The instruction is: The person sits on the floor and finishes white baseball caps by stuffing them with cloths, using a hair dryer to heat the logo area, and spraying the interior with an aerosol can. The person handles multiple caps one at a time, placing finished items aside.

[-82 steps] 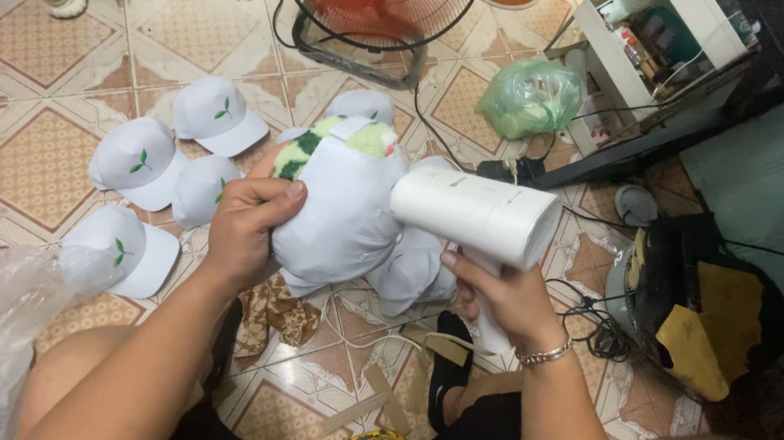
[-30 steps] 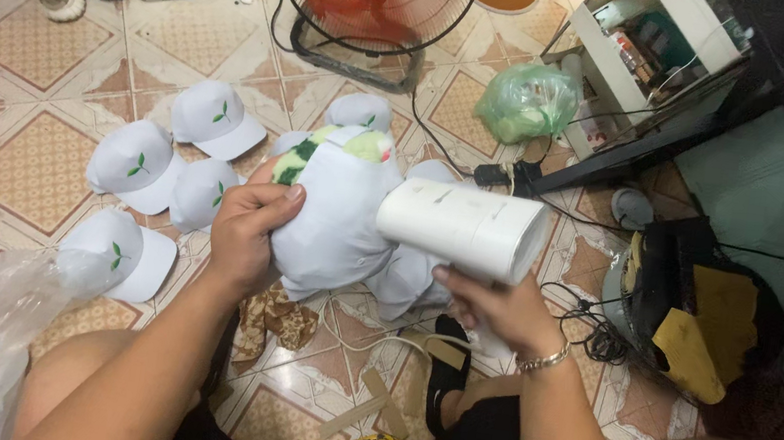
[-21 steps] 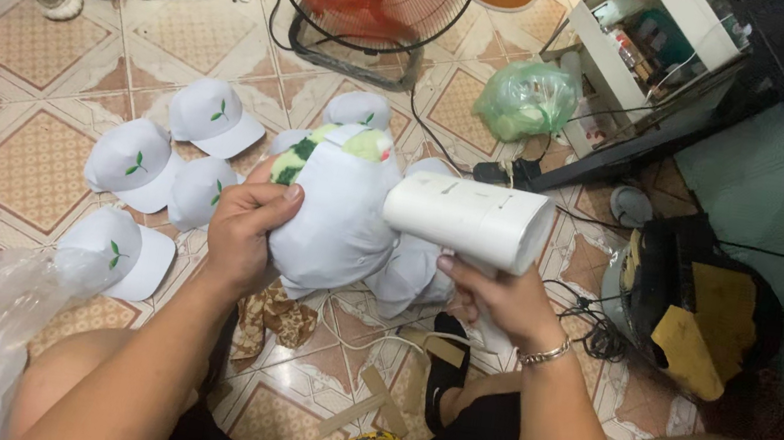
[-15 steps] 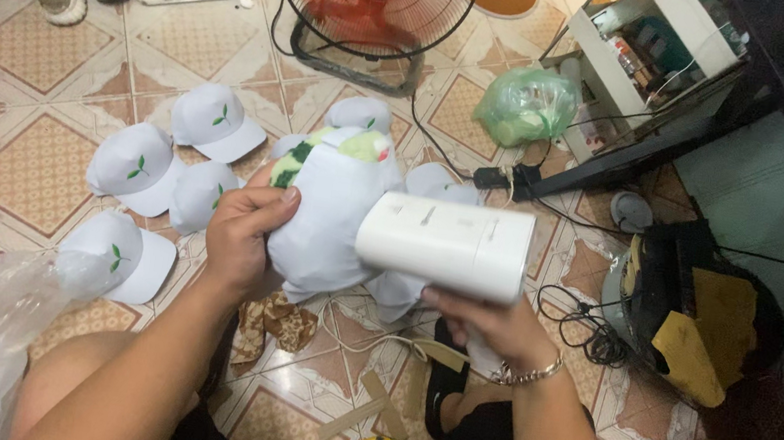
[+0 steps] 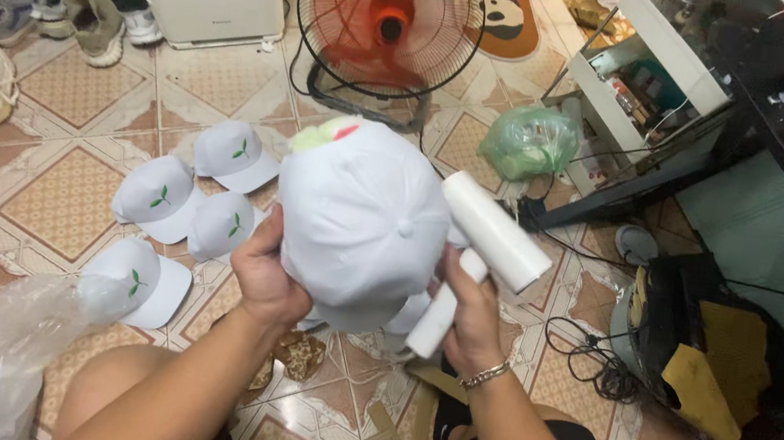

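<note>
The left hand point(image 5: 266, 274) is closed on the near edge of a white cap point(image 5: 362, 216), holding it up crown-first toward the camera; the right hand point(image 5: 472, 313) is wrapped around the handle of a white lint roller point(image 5: 494, 232), whose roll lies against the cap's right side; the step looks like rolling the cap's surface clean; a next pass would call for turning the cap in the left hand so an unrolled panel meets the roll. Left of the cap, four finished-looking white caps point(image 5: 161, 210) lie on the tiled floor point(image 5: 76, 88); beyond it stands a red fan point(image 5: 389, 28). Compared with half a second ago, the cap is raised closer and turned crown-up; the roller has swung from across its front to its right side.
</note>
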